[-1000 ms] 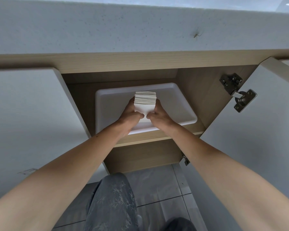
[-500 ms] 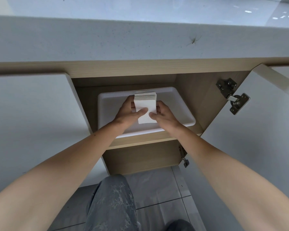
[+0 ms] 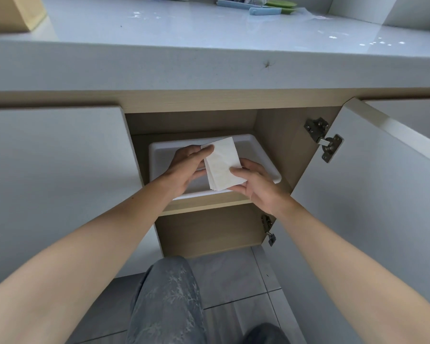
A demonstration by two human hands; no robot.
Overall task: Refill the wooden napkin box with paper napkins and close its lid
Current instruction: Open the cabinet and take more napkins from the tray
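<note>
While the left fingers point(image 3: 205, 150) curl round the far left corner of the napkin stack point(image 3: 222, 167), the right thumb presses on its near right edge with the other right fingers point(image 3: 240, 189) tucked beneath. Both the left hand point(image 3: 185, 168) and the right hand point(image 3: 257, 186) thus grip the same white paper pile, held tilted just above a white tray point(image 3: 260, 151). That tray sits on a pale wooden shelf point(image 3: 204, 207) inside an open cabinet. On the right, a white cabinet door point(image 3: 382, 199) stands swung outward, with a metal hinge point(image 3: 324, 139) at its top and a second one lower down. A closed white door point(image 3: 55, 182) lies to the left.

Above the cabinet runs a glossy pale surface point(image 3: 209, 31) with a thick front edge bearing a small dark mark point(image 3: 267, 65). At its far left corner stands a pale wooden object point(image 3: 13, 13), cut off by the frame. Blue items point(image 3: 265, 10) and a green plate point(image 3: 282, 3) lie at the far right. Near the viewer, a knee in grey mottled trousers point(image 3: 166, 296) rests over the grey floor tiles point(image 3: 233, 276).
</note>
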